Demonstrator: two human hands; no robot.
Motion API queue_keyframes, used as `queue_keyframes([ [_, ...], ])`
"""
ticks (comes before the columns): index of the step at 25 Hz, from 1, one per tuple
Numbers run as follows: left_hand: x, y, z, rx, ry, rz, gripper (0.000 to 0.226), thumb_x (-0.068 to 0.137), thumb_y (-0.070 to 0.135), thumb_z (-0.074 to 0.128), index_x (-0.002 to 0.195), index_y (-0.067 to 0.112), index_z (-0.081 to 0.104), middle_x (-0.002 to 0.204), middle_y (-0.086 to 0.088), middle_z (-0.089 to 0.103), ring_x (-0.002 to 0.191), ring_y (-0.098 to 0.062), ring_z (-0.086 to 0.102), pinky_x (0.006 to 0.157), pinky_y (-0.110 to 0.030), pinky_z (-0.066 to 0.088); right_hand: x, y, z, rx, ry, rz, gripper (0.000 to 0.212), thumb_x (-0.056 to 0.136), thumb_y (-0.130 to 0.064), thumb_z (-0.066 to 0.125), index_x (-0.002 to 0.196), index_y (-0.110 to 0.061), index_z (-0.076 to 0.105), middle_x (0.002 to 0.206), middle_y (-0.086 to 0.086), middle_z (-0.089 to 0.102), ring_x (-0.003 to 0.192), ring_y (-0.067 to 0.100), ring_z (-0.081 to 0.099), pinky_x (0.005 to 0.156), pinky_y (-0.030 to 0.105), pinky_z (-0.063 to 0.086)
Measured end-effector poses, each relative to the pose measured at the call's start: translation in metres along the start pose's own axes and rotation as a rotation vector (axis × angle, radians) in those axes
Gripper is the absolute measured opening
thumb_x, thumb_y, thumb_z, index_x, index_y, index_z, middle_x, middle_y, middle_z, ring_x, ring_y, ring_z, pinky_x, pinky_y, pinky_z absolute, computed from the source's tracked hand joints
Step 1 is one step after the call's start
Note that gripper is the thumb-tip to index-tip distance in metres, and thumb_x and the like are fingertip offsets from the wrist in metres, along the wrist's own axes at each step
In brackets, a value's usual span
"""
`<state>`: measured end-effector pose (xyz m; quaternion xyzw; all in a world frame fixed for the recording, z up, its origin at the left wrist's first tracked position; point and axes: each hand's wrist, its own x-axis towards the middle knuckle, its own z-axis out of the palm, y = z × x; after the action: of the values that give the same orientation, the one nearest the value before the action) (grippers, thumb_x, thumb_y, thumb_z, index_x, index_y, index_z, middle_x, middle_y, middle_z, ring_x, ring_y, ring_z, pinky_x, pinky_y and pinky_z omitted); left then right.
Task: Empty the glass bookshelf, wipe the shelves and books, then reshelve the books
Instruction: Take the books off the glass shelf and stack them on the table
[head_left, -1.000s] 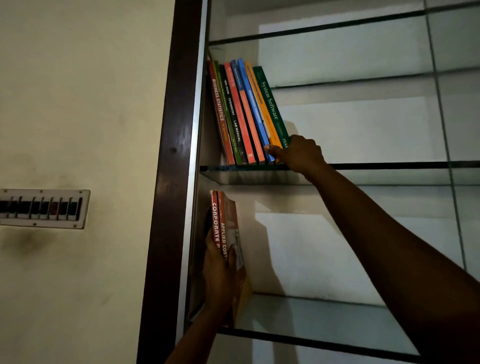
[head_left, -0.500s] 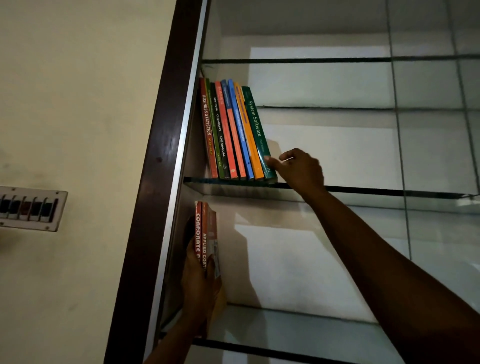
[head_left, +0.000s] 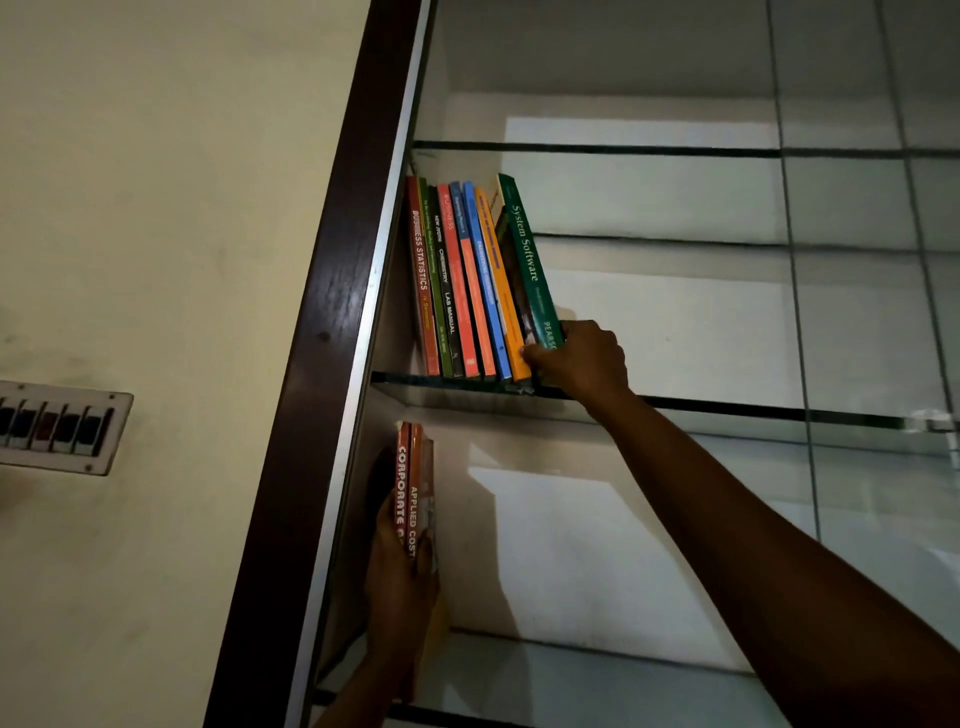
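Eight upper books (head_left: 467, 280), at least two lower books (head_left: 413, 488), and one switch panel (head_left: 57, 428).

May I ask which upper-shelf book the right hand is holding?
The green System Software book, rightmost in the row; the right hand grips its base.

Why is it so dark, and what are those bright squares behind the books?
Head view: the room is dim, so the left hand on the held books and the right hand gripping the green book look nearly black; light lands in pale patches on the back wall, with the held books' shadow beside them; the wide lens makes the wooden frame lean.
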<state>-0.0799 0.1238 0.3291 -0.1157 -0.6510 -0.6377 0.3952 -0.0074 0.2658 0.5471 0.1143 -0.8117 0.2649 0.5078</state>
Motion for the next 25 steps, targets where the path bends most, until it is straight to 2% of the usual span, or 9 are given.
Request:
queue_keyframes([
  [4,0.005,0.001,-0.007,-0.011,-0.026,-0.065,0.063,0.092,0.019,0.053,0.147,0.021,0.023,0.135,-0.012,0.047,0.121,-0.033,0.049,0.098,-0.055,0.042,-0.008,0.005,-0.021,0.087,0.047,-0.031,0.04,0.083,-0.033,0.068,0.115,-0.011,0.062,0.109,0.012,0.066,0.093,0.024,0.063,0.065,0.023,0.045],
  [8,0.008,0.004,-0.016,0.0,-0.022,-0.1,0.058,0.094,0.017,0.05,0.146,0.014,0.023,0.13,-0.018,0.05,0.113,-0.036,0.054,0.086,-0.045,0.047,0.005,-0.013,-0.022,0.019,-0.008,0.0,0.061,0.081,-0.036,0.067,0.134,-0.016,0.044,0.124,0.01,0.058,0.107,0.027,0.058,0.084,0.031,0.048],
  [11,0.006,0.01,-0.024,-0.093,-0.035,-0.117,0.041,0.098,0.014,0.044,0.137,0.014,0.034,0.114,-0.01,0.056,0.091,-0.02,0.059,0.066,-0.026,0.045,0.017,-0.034,-0.01,0.01,0.04,0.018,0.052,0.085,-0.04,0.063,0.126,-0.012,0.05,0.122,0.012,0.059,0.106,0.03,0.058,0.079,0.03,0.045],
  [14,0.005,0.014,-0.031,-0.039,-0.062,-0.041,0.028,0.101,0.018,0.039,0.127,0.028,0.036,0.098,0.005,0.055,0.076,-0.004,0.053,0.056,-0.019,0.04,0.009,-0.038,-0.016,0.012,0.115,0.025,0.046,0.087,-0.04,0.061,0.12,-0.007,0.056,0.117,0.014,0.062,0.102,0.03,0.06,0.071,0.026,0.041],
  [17,0.007,0.028,-0.036,-0.034,-0.14,0.003,0.042,0.096,0.023,0.048,0.136,0.025,0.033,0.094,0.011,0.052,0.078,-0.004,0.054,0.06,-0.019,0.042,-0.004,-0.039,-0.038,-0.006,0.126,0.002,0.044,0.088,-0.035,0.06,0.12,-0.005,0.055,0.115,0.016,0.062,0.1,0.03,0.06,0.067,0.023,0.038],
  [20,0.001,0.043,-0.045,-0.063,-0.115,0.064,0.05,0.077,0.049,0.068,0.122,0.034,0.051,0.092,0.007,0.063,0.078,-0.007,0.062,0.072,-0.026,0.05,-0.026,-0.047,-0.058,-0.005,0.15,-0.026,0.04,0.088,-0.035,0.06,0.115,-0.006,0.058,0.109,0.015,0.064,0.095,0.029,0.06,0.066,0.024,0.037],
  [21,-0.007,0.051,-0.049,-0.039,-0.11,0.084,0.05,0.076,0.048,0.068,0.12,0.029,0.052,0.097,0.004,0.063,0.079,-0.006,0.062,0.073,-0.023,0.052,-0.037,-0.05,-0.066,-0.007,0.16,-0.033,0.039,0.088,-0.036,0.06,0.115,-0.007,0.059,0.108,0.015,0.064,0.094,0.029,0.061,0.066,0.024,0.038],
  [23,-0.027,0.073,-0.055,-0.046,-0.133,0.115,0.047,0.081,0.034,0.067,0.121,0.018,0.048,0.102,-0.003,0.06,0.078,-0.004,0.063,0.064,-0.014,0.051,-0.064,-0.054,-0.083,-0.021,0.16,-0.042,0.038,0.087,-0.036,0.061,0.115,-0.01,0.06,0.107,0.014,0.066,0.094,0.03,0.062,0.067,0.025,0.041],
  [25,-0.047,0.095,-0.062,-0.046,-0.156,0.133,0.062,0.08,0.041,0.066,0.129,0.012,0.04,0.099,-0.002,0.06,0.078,-0.01,0.064,0.054,-0.014,0.049,-0.095,-0.053,-0.098,-0.012,0.128,-0.033,0.035,0.086,-0.038,0.062,0.112,-0.014,0.062,0.104,0.012,0.067,0.093,0.031,0.063,0.07,0.027,0.044],
])
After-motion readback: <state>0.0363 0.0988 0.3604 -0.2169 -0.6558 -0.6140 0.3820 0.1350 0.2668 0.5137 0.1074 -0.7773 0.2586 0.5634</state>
